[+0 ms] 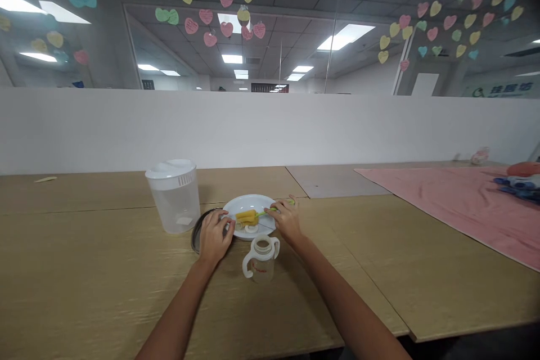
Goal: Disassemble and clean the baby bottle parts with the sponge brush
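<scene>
A white plate (pixel 253 201) lies on the table, holding a yellow sponge-headed brush (pixel 248 216) with a thin green handle. My right hand (pixel 284 220) is closed on that handle over the plate's right rim. At the left rim, my left hand (pixel 215 236) has its curled fingers and thumb on the plate's edge. A white ring (pixel 251 229) and a small translucent piece (pixel 239 226) lie in the plate near my left thumb. In front of the plate, a clear baby bottle (pixel 262 267) with two white handles stands upright without a lid. A dark round metal dish (pixel 196 234) is partly hidden by my left hand.
A tall translucent plastic bucket (pixel 175 202) stands left of the plate. On the right, a pink cloth (pixel 455 197) covers part of the table, with blue and orange items (pixel 523 180) at its far side. A white partition (pixel 270 129) rises behind the table.
</scene>
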{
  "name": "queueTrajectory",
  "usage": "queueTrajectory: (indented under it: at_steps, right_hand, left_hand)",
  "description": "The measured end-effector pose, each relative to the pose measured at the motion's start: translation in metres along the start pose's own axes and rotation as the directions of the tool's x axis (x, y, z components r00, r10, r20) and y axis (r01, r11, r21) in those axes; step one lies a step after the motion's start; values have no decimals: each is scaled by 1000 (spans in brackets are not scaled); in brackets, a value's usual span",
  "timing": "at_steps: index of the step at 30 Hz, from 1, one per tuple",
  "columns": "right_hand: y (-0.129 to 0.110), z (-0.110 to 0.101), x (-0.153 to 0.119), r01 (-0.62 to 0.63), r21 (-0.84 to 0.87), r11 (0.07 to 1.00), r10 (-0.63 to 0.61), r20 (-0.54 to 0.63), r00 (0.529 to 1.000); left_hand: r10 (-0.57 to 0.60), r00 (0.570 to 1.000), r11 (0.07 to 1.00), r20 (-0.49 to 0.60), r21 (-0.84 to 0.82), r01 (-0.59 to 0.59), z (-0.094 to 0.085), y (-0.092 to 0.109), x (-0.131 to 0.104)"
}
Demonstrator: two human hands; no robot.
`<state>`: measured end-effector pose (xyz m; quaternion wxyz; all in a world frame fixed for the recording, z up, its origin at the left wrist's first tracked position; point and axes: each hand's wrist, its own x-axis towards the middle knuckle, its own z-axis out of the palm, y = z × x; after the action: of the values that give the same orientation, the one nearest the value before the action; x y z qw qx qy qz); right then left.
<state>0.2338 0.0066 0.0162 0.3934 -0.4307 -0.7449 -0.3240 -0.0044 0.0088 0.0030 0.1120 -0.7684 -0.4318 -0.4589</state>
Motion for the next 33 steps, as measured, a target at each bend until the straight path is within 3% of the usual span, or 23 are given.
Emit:
queueTrajectory:
  at_steps: [6,11,22,26,33]
  right_hand:
    - [1,-1,-1,-136,115,984,139,-19,990]
    - [-1,-3,1,-147,126,981,151,-24,988]
    - [-4,-8,4,-279,141,950,291,-65,955]
    - [-6,-7,4,-298,204,932,315,-54,948]
    - [-5,-5,2,-353,151,923,361,-32,932]
  left_hand:
    - [-31,999,999,11,27,31,-1,0,0]
    - [-49,999,999,4,18,49,0,2,0]
    - [-62,998,988,3,-143,62,5,4,0]
    - [-130,991,971,-12,-203,125,6,6,-1]
    - [-250,965,945,-77,-239,225,0,7,2]
